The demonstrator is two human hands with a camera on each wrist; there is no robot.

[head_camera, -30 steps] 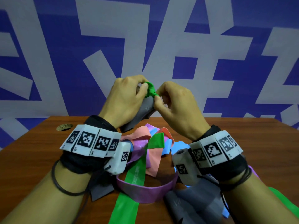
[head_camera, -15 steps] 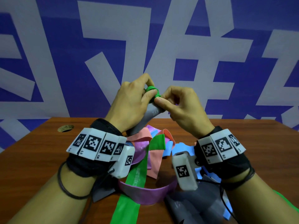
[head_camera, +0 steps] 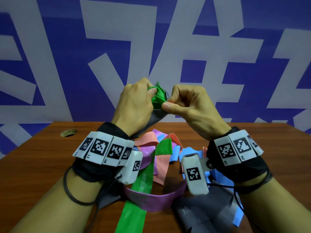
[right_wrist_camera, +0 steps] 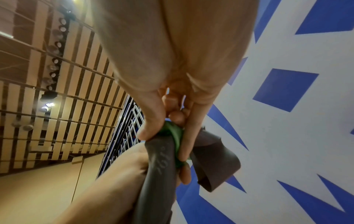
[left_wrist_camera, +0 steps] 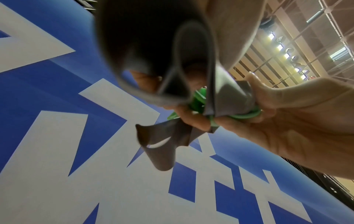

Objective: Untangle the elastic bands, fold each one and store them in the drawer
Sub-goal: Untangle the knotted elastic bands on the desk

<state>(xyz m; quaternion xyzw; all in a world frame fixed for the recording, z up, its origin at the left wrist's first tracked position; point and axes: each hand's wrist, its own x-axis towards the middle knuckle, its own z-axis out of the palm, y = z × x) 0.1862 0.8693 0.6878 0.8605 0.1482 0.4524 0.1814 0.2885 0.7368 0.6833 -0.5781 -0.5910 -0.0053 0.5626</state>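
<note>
Untangling step in hand: left hand [head_camera: 134, 105] and right hand [head_camera: 186, 105] both pinching green band [head_camera: 158, 97] knotted round grey band [head_camera: 155, 117], next needing gentle loosening.

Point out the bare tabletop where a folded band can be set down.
Bare wood lies left of the left hand and forearm, between the table's left edge and the round grommet, and at the far right beyond the right hand. The middle is crowded with the tangled bands.
</note>
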